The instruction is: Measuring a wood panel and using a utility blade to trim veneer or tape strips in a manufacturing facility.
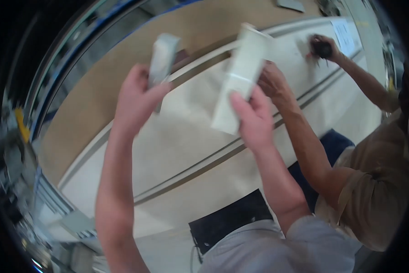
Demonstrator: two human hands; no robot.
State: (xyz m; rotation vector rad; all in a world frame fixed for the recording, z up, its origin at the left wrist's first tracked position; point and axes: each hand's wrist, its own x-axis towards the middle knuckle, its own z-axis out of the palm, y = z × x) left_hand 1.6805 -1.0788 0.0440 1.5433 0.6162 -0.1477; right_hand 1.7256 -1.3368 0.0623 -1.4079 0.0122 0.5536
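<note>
Above the pale surface (181, 150), two own hands are being held up, each gripping one white object; two such objects are counted. The left hand (136, 98) is closing its fingers round a small white block (162, 57), whose lower part is hidden behind the fingers and whose outline is blurred, so its kind is hard to make out. The right hand (254, 118) is pinching the lower edge of a long white box (240, 77), tilted slightly, its lower right corner covered by the fingers. A co-worker is sitting at the right, partly cut off by the dark rim; two of that person's hands are showing. The nearer hand (272, 79) is lying half hidden behind the long box, its grip not discernible. The farther hand (325, 48) is pressing a dark object (323, 49), too small to identify, onto the surface near a white sheet (343, 36).
</note>
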